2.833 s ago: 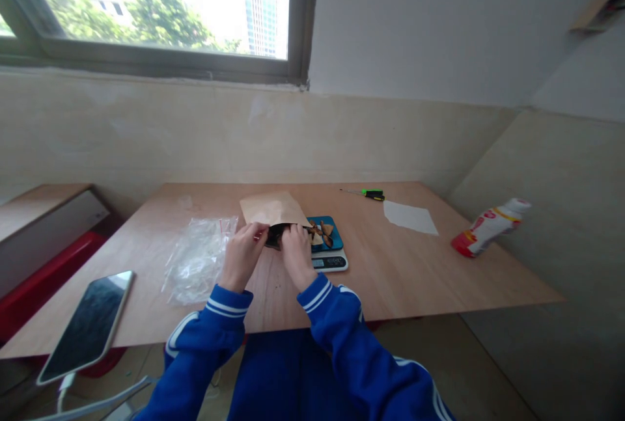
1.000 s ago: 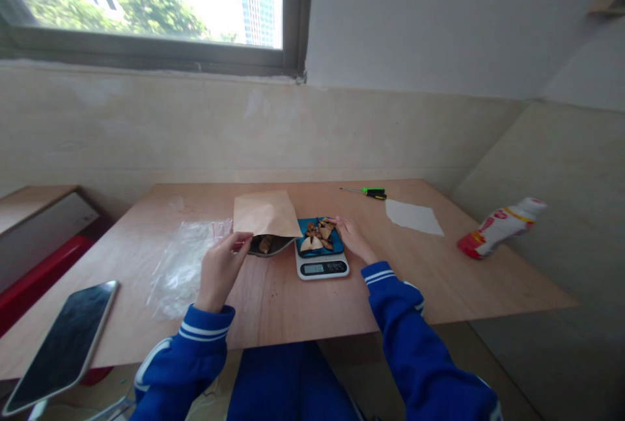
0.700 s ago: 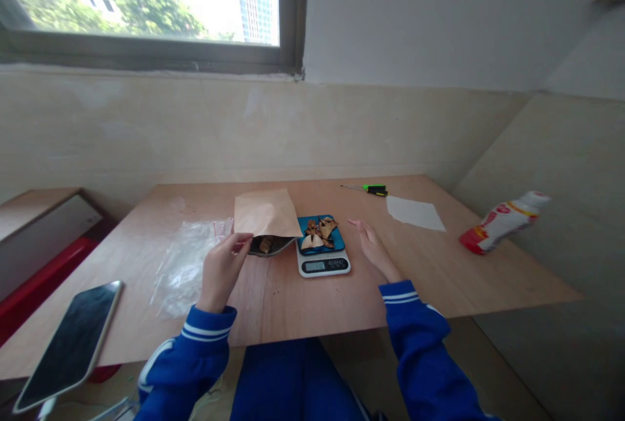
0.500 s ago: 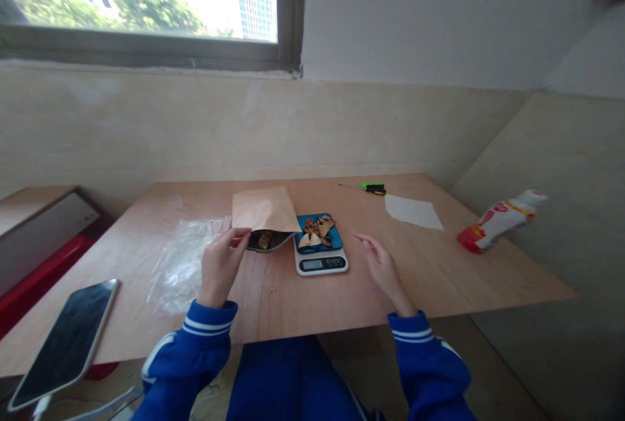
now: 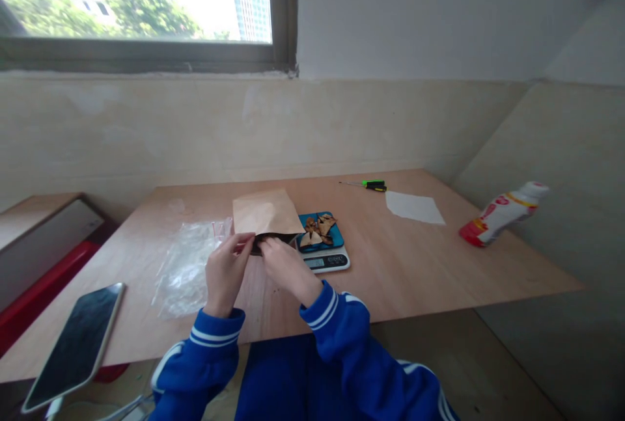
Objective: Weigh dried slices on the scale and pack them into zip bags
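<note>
A brown paper bag (image 5: 266, 211) lies on the table with its mouth toward me. My left hand (image 5: 227, 270) pinches the left edge of that mouth and holds it apart. The fingers of my right hand (image 5: 288, 266) reach into the opening; their tips are hidden inside, so I cannot see whether they grip anything. Just right of the bag stands a white kitchen scale (image 5: 338, 259) with a blue top, partly covered by my right hand and wrist. Several dried brown slices (image 5: 317, 229) are heaped on its top.
Left of the bag lies a clear plastic bag (image 5: 188, 271), and a phone (image 5: 75, 343) with a cable is at the near left edge. Farther right are a green-and-black screwdriver (image 5: 374, 185), a white paper sheet (image 5: 415, 207) and a red-and-white bottle (image 5: 502, 214).
My right hand has moved left from beside the scale, and its fingers have entered the paper bag's mouth. My left hand keeps its pinch on the bag's edge.
</note>
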`<action>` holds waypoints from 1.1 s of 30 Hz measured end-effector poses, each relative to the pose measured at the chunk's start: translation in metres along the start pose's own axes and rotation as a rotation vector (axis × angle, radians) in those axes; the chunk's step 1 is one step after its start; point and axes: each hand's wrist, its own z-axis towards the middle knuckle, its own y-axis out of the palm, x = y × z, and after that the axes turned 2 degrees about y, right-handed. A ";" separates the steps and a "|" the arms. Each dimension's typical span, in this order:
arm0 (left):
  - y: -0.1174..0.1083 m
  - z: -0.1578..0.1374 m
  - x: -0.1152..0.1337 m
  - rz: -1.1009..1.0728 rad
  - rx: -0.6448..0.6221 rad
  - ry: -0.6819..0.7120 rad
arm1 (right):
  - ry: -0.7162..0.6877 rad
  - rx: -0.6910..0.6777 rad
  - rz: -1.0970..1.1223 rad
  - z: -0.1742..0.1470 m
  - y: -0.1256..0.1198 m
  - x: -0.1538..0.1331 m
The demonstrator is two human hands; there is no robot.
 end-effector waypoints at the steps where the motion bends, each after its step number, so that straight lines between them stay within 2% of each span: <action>1: 0.000 -0.001 -0.001 -0.004 0.000 -0.003 | 0.017 -0.004 -0.036 0.003 0.005 -0.001; 4: 0.000 -0.004 -0.003 -0.016 -0.004 -0.010 | 0.041 0.008 -0.104 0.007 0.014 -0.002; 8: -0.001 -0.005 -0.005 -0.004 -0.021 -0.018 | 0.012 -0.004 -0.102 0.002 0.010 -0.002; 15: 0.008 0.006 -0.024 0.123 -0.054 -0.066 | -0.035 -0.018 0.285 -0.034 -0.022 0.013; 18: 0.015 0.010 -0.033 0.197 -0.104 -0.073 | 0.041 -0.003 0.407 -0.056 -0.038 0.025; 21: 0.015 0.005 -0.038 0.284 -0.143 0.018 | 0.177 0.065 0.501 -0.080 -0.053 0.034; 24: 0.006 -0.006 -0.046 0.420 -0.102 0.096 | 0.295 0.129 0.565 -0.105 -0.061 0.040; 26: -0.003 -0.016 -0.054 0.537 -0.025 0.048 | 0.355 0.165 0.587 -0.119 -0.060 0.045; 28: -0.012 -0.025 -0.064 0.646 -0.011 -0.055 | 0.385 0.212 0.587 -0.128 -0.055 0.055; 30: -0.018 -0.031 -0.074 0.680 -0.070 -0.128 | 0.395 0.272 0.551 -0.127 -0.046 0.070; 33: -0.023 -0.031 -0.082 0.633 -0.170 -0.156 | 0.400 0.359 0.426 -0.109 -0.032 0.102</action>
